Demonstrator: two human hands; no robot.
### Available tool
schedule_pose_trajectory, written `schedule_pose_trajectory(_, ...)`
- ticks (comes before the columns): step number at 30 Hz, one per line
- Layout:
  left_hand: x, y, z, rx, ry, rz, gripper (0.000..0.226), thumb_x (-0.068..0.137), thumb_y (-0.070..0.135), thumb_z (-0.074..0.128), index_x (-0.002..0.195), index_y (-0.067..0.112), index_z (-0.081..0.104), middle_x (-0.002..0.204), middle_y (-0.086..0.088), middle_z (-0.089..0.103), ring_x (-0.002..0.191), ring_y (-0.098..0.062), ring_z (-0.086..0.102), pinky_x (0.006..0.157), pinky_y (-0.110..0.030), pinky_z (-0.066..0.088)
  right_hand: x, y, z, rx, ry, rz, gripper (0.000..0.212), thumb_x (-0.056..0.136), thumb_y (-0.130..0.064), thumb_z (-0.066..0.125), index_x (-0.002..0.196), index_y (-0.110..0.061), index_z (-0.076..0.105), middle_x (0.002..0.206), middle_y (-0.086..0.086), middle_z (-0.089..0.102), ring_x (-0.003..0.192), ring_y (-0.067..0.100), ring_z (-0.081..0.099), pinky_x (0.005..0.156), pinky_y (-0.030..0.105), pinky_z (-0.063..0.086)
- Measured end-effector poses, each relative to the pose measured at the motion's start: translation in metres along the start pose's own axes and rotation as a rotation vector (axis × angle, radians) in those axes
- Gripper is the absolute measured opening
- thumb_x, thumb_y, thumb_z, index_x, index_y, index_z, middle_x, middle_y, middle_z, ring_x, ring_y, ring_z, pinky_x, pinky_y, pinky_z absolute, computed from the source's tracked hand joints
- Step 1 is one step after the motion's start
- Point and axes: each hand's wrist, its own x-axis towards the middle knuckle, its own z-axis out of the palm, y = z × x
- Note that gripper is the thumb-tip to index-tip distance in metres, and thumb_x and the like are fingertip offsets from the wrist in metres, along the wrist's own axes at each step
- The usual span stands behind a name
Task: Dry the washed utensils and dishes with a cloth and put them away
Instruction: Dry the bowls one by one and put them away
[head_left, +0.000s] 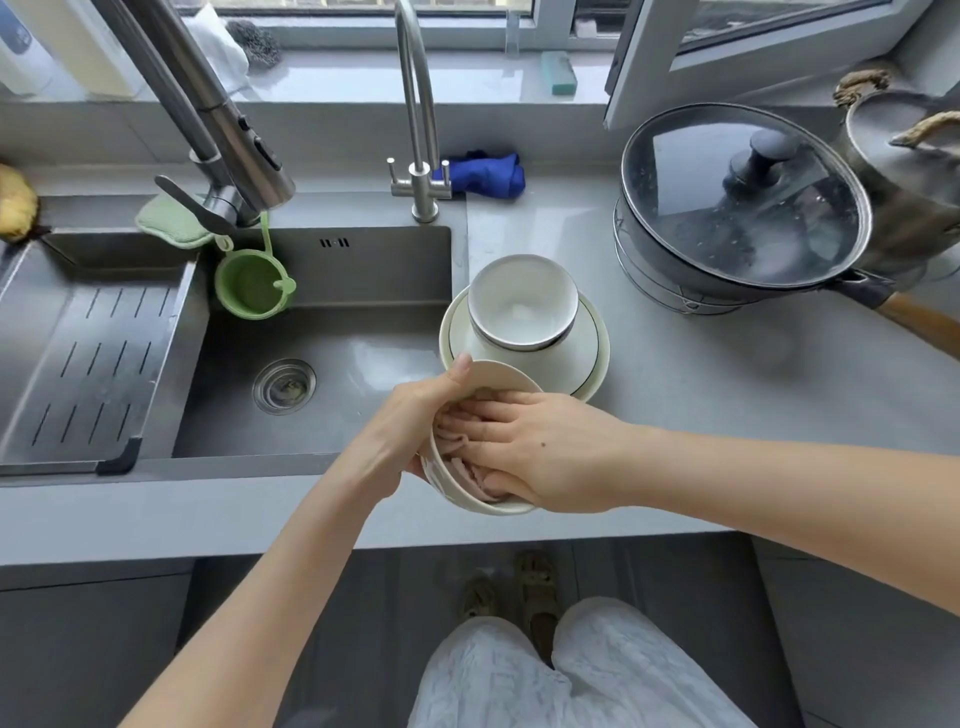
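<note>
My left hand (402, 426) grips the rim of a cream bowl (457, 491) held above the counter's front edge, thumb over the rim. Inside that bowl lies a pink cloth (457, 441), and my right hand (540, 449) presses it against the inner wall, fingers lying over the cloth. Behind the bowl, a white bowl (522, 304) stands upside down on a stack of cream plates (592, 358) beside the sink.
The steel sink (332, 364) with a drain rack (93, 353) is at left, two taps (421, 130) behind it. A lidded pan (737, 208) with a wooden handle and a kettle (904, 150) stand at right. A blue cloth (485, 174) lies by the wall.
</note>
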Motion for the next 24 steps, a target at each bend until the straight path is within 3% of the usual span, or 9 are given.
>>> schedule_pose_trajectory(3,0.003,0.001,0.004,-0.022,0.112,0.022,0.049,0.086,0.06,0.048,0.095,0.017,0.071,0.081,-0.006,0.071,0.066,-0.023,0.067,0.06,-0.029,0.053,0.004,-0.014,-0.003,0.038,0.11,0.21,0.054,0.097,-0.04,0.022,0.131,-0.014,0.054,0.14,0.005,0.052,0.123,0.027,0.053,0.094,0.037,0.048)
schedule_pose_trajectory(5,0.005,0.001,0.008,-0.042,0.16,0.033,0.048,0.085,0.06,0.051,0.088,0.015,0.069,0.084,-0.01,0.068,0.074,-0.028,0.063,0.073,-0.037,0.051,0.003,-0.024,-0.011,0.187,0.08,0.335,0.043,0.1,-0.039,0.025,0.111,-0.014,0.058,0.122,0.008,0.063,0.096,0.03,0.06,0.072,0.031,0.041)
schedule_pose_trajectory(8,0.008,-0.002,0.013,-0.062,0.234,0.094,0.057,0.065,0.072,0.058,0.08,0.017,0.063,0.078,-0.006,0.06,0.074,-0.021,0.055,0.078,-0.038,0.046,0.005,-0.027,-0.024,0.852,-0.024,0.524,0.043,0.099,-0.04,0.03,0.076,-0.013,0.054,0.065,0.006,0.058,0.046,0.019,0.047,0.042,0.023,0.037)
schedule_pose_trajectory(11,0.014,-0.004,0.012,-0.097,0.287,0.13,0.053,0.063,0.069,0.058,0.059,0.017,0.051,0.058,0.001,0.05,0.064,-0.019,0.047,0.069,-0.033,0.037,0.008,-0.03,-0.02,1.492,0.111,0.523,0.033,0.101,-0.032,0.039,0.072,-0.017,0.048,0.057,-0.003,0.043,0.042,0.01,0.035,0.033,0.022,0.023)
schedule_pose_trajectory(13,0.015,-0.002,0.007,-0.142,0.204,0.052,0.05,0.071,0.066,0.058,0.062,0.016,0.057,0.058,0.0,0.056,0.063,-0.023,0.053,0.066,-0.03,0.04,0.005,-0.026,-0.023,1.4,0.105,0.419,0.024,0.098,-0.02,0.044,0.074,-0.02,0.05,0.061,-0.002,0.045,0.047,0.01,0.037,0.035,0.023,0.024)
schedule_pose_trajectory(15,0.011,0.0,0.001,-0.136,0.069,-0.055,0.046,0.08,0.061,0.055,0.076,0.016,0.068,0.069,-0.004,0.066,0.065,-0.025,0.061,0.059,-0.027,0.045,-0.001,-0.017,-0.032,1.117,-0.071,0.316,0.025,0.09,-0.009,0.046,0.069,-0.022,0.047,0.063,0.004,0.044,0.049,0.017,0.039,0.031,0.025,0.032)
schedule_pose_trajectory(19,0.001,0.002,0.002,0.057,-0.072,-0.081,0.044,0.086,0.058,0.047,0.094,0.021,0.07,0.086,-0.011,0.072,0.068,-0.023,0.064,0.046,-0.02,0.046,-0.01,-0.006,-0.036,0.2,-0.515,0.111,0.023,0.076,-0.001,0.042,0.069,-0.022,0.047,0.072,0.001,0.053,0.067,0.026,0.05,0.056,0.037,0.048)
schedule_pose_trajectory(22,0.002,0.003,0.002,-0.055,-0.132,-0.081,0.047,0.088,0.058,0.042,0.105,0.022,0.068,0.098,-0.014,0.072,0.078,-0.028,0.068,0.052,-0.03,0.053,-0.013,0.001,-0.034,-0.241,-0.159,-0.008,0.026,0.077,-0.006,0.04,0.08,-0.02,0.063,0.085,0.002,0.064,0.093,0.028,0.059,0.084,0.044,0.049)
schedule_pose_trajectory(24,0.002,0.0,0.001,-0.206,-0.178,-0.088,0.044,0.091,0.056,0.038,0.103,0.026,0.068,0.096,-0.006,0.073,0.079,-0.024,0.069,0.054,-0.033,0.054,-0.024,0.006,-0.031,0.153,0.059,-0.159,0.025,0.079,-0.011,0.046,0.088,-0.009,0.069,0.08,0.019,0.06,0.098,0.029,0.059,0.092,0.04,0.046)
